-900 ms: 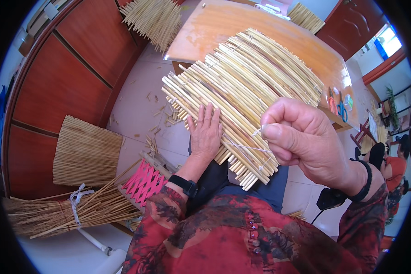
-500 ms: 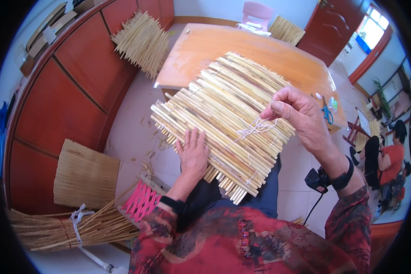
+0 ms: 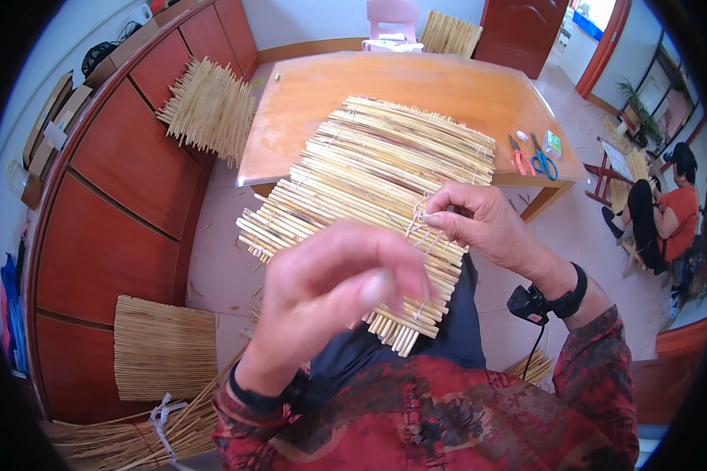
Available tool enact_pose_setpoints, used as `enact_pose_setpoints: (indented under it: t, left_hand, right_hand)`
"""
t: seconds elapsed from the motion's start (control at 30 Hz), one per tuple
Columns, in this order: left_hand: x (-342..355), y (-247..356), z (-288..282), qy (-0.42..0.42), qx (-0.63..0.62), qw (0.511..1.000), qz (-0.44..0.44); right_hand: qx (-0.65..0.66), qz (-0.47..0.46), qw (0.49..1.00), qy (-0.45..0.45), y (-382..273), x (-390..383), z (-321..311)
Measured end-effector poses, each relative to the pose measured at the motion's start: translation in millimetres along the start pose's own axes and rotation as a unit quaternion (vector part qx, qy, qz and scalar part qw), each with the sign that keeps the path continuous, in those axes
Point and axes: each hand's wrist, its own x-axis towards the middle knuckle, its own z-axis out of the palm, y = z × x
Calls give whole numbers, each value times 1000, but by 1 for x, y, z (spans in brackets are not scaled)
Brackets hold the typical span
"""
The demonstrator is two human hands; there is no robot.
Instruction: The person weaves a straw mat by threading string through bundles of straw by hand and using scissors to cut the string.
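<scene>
A mat of yellow-brown reed stalks [image 3: 369, 173], tied in rows with thin string, rests across my lap and against the table's near edge. My right hand [image 3: 479, 224] pinches a thin white string [image 3: 419, 213] above the mat's right half. Some of that string lies loosely over the stalks below the fingertips. My left hand [image 3: 330, 294] is raised above the mat's near part, fingers curved and smeared by motion. Whether it holds anything is not visible. Part of the mat's near left edge is hidden behind it.
The orange table [image 3: 291, 102] carries blue-handled scissors [image 3: 542, 161], red-handled pliers [image 3: 520, 157] and a small green-white box [image 3: 552, 143]. Reed mats [image 3: 165, 345] lean by red cabinets [image 3: 106, 220]. A tied reed bundle [image 3: 126, 439] lies lower left. Another person [image 3: 672, 212] sits at right.
My left hand has lifted off the mat and moved right, toward my right hand. My right hand has come lower and leftward with the string. The view has shifted.
</scene>
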Motion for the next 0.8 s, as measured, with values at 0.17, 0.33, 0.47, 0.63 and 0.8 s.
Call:
enact_pose_setpoints:
  t: [0.17, 0.33, 0.47, 0.63, 0.8]
  left_hand:
    - [-24, 5, 82, 37, -390, 893, 223]
    - [-34, 17, 70, -34, -326, 920, 217]
    - [-48, 26, 67, -32, -291, 928, 229]
    - [-61, 32, 56, -23, -258, 935, 241]
    - [-67, 38, 45, -11, -238, 939, 247]
  right_hand:
    - [-53, 61, 994, -76, 17, -12, 18]
    - [-29, 106, 990, -84, 32, -10, 28]
    - [-46, 115, 988, -91, 39, -7, 31]
    - [-62, 118, 986, -102, 48, -1, 38]
    - [-73, 105, 984, -128, 48, 9, 47]
